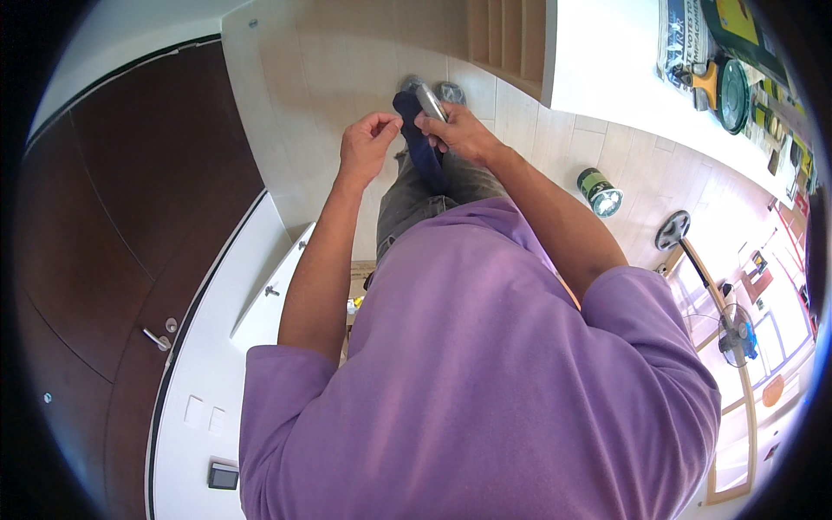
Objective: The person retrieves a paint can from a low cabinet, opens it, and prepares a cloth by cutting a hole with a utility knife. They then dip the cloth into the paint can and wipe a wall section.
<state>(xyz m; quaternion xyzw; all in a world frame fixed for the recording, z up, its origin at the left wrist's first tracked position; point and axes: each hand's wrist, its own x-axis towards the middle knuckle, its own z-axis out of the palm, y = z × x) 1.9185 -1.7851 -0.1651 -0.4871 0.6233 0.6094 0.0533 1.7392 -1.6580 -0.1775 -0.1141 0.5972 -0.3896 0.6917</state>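
Note:
In front of my legs, both hands are raised close together. My right hand (464,134) grips a grey, metallic-looking handheld tool (430,102), perhaps a utility knife; its exact kind is unclear. A long strip of dark blue cloth (422,152) hangs down beside that hand, against my trousers. My left hand (367,149) is closed in a pinch, thumb and fingertips together at the cloth's left edge. Whether those fingertips hold the cloth or something small cannot be made out.
A green can (600,192) is on the wood-look floor to the right. The white counter (607,61) carries an orange-handled brush (706,84), newspaper and several cans. Wooden shelving (507,39) stands ahead, a dark brown door (113,217) at left and a fan (737,334) at right.

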